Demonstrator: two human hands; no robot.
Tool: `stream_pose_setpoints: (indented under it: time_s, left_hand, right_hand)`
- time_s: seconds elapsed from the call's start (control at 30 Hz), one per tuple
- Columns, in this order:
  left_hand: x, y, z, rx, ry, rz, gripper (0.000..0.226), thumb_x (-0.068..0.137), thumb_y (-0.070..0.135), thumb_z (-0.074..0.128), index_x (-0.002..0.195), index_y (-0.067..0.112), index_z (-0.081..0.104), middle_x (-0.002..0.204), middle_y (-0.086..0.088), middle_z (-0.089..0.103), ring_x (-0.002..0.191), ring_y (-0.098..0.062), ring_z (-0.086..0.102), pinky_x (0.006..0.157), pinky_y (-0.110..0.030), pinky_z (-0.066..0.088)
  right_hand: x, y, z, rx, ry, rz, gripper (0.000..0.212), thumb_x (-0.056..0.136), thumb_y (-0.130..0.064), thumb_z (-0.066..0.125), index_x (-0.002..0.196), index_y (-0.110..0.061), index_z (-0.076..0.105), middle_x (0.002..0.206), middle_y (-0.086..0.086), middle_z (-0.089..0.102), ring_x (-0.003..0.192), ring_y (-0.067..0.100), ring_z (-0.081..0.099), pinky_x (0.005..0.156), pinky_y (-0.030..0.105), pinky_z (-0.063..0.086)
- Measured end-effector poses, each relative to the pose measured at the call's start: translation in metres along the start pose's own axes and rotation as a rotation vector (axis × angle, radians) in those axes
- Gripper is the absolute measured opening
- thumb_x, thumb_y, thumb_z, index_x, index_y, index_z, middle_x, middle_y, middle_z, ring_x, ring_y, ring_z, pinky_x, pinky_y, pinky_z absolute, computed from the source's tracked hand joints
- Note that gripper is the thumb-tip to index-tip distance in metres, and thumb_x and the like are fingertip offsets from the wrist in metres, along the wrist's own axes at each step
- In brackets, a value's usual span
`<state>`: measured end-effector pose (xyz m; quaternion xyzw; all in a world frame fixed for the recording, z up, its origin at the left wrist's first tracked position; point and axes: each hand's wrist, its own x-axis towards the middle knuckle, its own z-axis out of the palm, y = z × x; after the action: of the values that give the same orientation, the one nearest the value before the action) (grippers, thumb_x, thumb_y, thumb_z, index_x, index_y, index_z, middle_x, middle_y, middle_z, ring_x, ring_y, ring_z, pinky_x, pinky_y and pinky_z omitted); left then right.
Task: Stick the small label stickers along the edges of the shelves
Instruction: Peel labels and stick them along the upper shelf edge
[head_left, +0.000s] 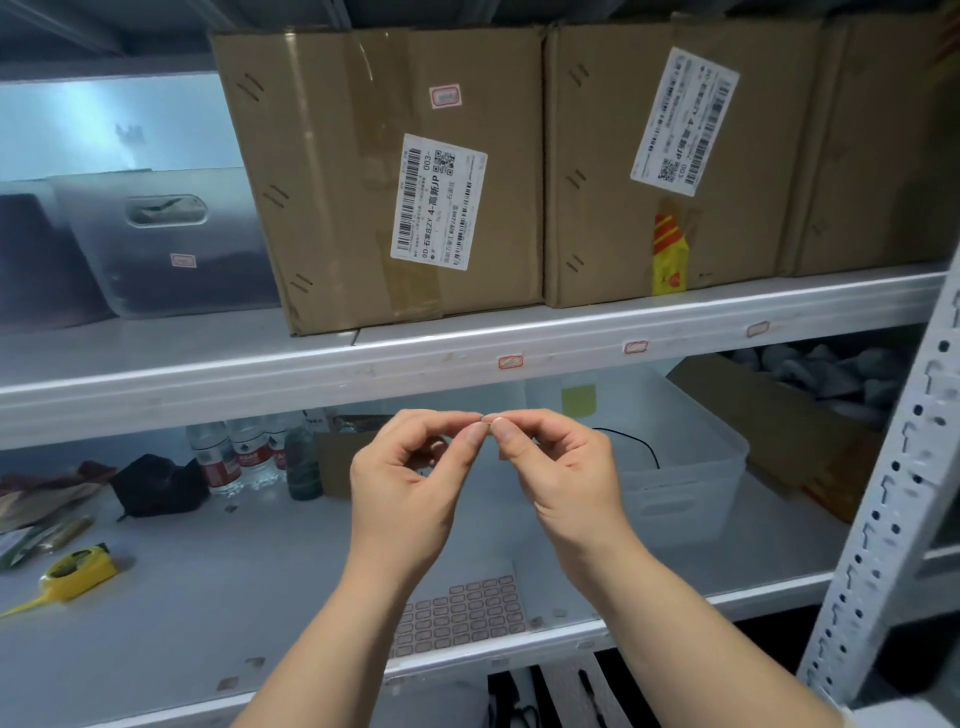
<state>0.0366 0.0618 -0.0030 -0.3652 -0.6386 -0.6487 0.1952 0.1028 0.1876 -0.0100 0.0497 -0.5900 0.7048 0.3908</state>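
Note:
My left hand (410, 478) and my right hand (556, 467) meet fingertip to fingertip just below the upper shelf edge (311, 379), pinching one small label sticker (487, 420) between them; it is mostly hidden by my fingers. Three red-bordered stickers are stuck along that edge: one (510, 361) right above my hands, a second (636, 347) further right, a third (757, 328) beyond it. The sticker sheet (462, 613) lies flat on the lower shelf (208, 597) near its front edge, between my forearms.
Two taped cardboard boxes (395, 171) (675, 156) and a translucent bin (166, 244) stand on the upper shelf. On the lower shelf are water bottles (234, 457), a black pouch (156, 486), a yellow tape measure (78, 571), a white bin (675, 467). A perforated upright (893, 499) stands at right.

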Motion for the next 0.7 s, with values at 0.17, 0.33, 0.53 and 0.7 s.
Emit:
stream_pose_setpoints:
  time_s: [0.17, 0.33, 0.53, 0.7]
  left_hand:
    - [0.001, 0.000, 0.005, 0.021, -0.011, 0.021, 0.003, 0.087, 0.029, 0.077, 0.086, 0.032, 0.078, 0.084, 0.004, 0.075, 0.080, -0.023, 0.071, 0.071, -0.040, 0.059]
    - [0.000, -0.002, 0.007, 0.016, -0.010, 0.015, 0.002, 0.085, 0.029, 0.078, 0.084, 0.031, 0.078, 0.082, 0.003, 0.075, 0.077, -0.024, 0.070, 0.069, -0.040, 0.059]
    - [-0.003, -0.001, 0.008, 0.028, 0.017, 0.058, 0.004, 0.084, 0.035, 0.078, 0.081, 0.033, 0.076, 0.079, 0.006, 0.072, 0.071, -0.021, 0.067, 0.064, -0.032, 0.055]
    - [-0.007, -0.004, 0.004, 0.009, 0.073, 0.015, 0.010, 0.082, 0.043, 0.075, 0.080, 0.034, 0.077, 0.079, 0.004, 0.072, 0.071, -0.020, 0.066, 0.065, -0.027, 0.054]
  right_hand:
    - [0.001, 0.000, -0.006, -0.006, -0.019, 0.000, 0.015, 0.093, -0.001, 0.070, 0.086, -0.012, 0.078, 0.064, -0.014, 0.071, 0.055, -0.004, 0.060, 0.059, 0.007, 0.045]
    - [0.002, 0.000, -0.009, -0.051, -0.002, -0.011, 0.015, 0.090, -0.005, 0.075, 0.084, -0.017, 0.081, 0.074, -0.008, 0.076, 0.072, 0.002, 0.067, 0.072, 0.016, 0.052]
    - [0.004, 0.001, -0.012, -0.257, 0.059, -0.105, 0.008, 0.088, -0.026, 0.077, 0.088, -0.030, 0.083, 0.077, -0.008, 0.075, 0.071, 0.020, 0.068, 0.069, 0.033, 0.055]
    - [0.017, -0.008, -0.010, -0.399, 0.207, -0.224, 0.011, 0.089, -0.041, 0.068, 0.092, -0.036, 0.078, 0.080, -0.014, 0.076, 0.071, 0.022, 0.068, 0.066, 0.035, 0.056]
